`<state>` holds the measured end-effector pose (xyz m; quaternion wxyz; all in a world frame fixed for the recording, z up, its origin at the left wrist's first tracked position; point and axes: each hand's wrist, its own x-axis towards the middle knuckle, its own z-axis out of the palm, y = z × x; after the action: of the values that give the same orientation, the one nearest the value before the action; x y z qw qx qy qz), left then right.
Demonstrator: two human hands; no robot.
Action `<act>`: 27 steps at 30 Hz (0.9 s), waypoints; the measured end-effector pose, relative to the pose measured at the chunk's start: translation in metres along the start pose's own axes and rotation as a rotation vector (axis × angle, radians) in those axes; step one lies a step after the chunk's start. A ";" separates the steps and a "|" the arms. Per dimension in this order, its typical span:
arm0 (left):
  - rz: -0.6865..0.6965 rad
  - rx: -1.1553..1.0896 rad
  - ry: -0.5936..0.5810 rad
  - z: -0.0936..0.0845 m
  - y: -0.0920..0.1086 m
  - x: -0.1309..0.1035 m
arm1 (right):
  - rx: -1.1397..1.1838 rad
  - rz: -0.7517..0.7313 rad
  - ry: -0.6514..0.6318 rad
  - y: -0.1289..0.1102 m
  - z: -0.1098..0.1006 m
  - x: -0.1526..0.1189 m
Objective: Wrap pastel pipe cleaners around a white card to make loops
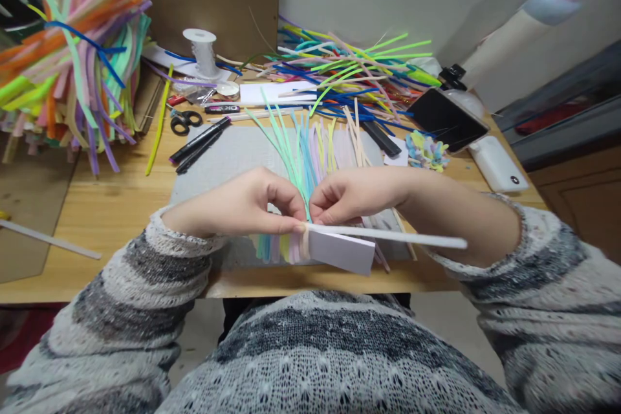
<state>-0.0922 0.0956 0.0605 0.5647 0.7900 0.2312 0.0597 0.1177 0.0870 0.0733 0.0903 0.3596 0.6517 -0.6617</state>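
A white card strip (342,251), wrapped at its left part with pastel pipe cleaners (279,249), is held above the table's front. My left hand (257,202) is closed in a pinch on the card at the wrapped part. Close beside it, my right hand (356,197) is also closed, thumb and finger pinching at the near end of a white pipe cleaner (412,236). That pipe cleaner sticks out to the right along the card. Exactly where the fingertips grip is partly hidden. Behind my hands, green pipe cleaners (284,142) and other pastel ones lie in rows on a grey mat (218,155).
A large bundle of coloured pipe cleaners (77,52) stands at the left, a loose pile (349,71) at the back. Around the mat lie scissors (185,121), black markers (201,144), a spool (201,52), a phone (449,118), a white device (498,165) and a pastel fuzzy piece (427,151).
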 end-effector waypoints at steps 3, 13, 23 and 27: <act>0.033 0.125 0.011 0.000 0.002 0.000 | 0.083 0.050 0.028 -0.004 -0.003 0.006; 0.021 0.551 0.197 0.005 -0.008 0.007 | -0.231 0.063 0.461 -0.013 0.005 0.008; -0.052 0.571 0.282 0.006 -0.007 0.008 | -0.383 -0.118 0.755 0.003 0.027 0.006; -0.078 0.534 0.330 0.009 -0.006 0.008 | -0.550 -0.179 0.864 0.008 0.037 0.005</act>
<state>-0.0835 0.0930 0.0501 0.2939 0.8806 0.3573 0.1026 0.1056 0.0536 0.0596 -0.1526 0.5060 0.8074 -0.2622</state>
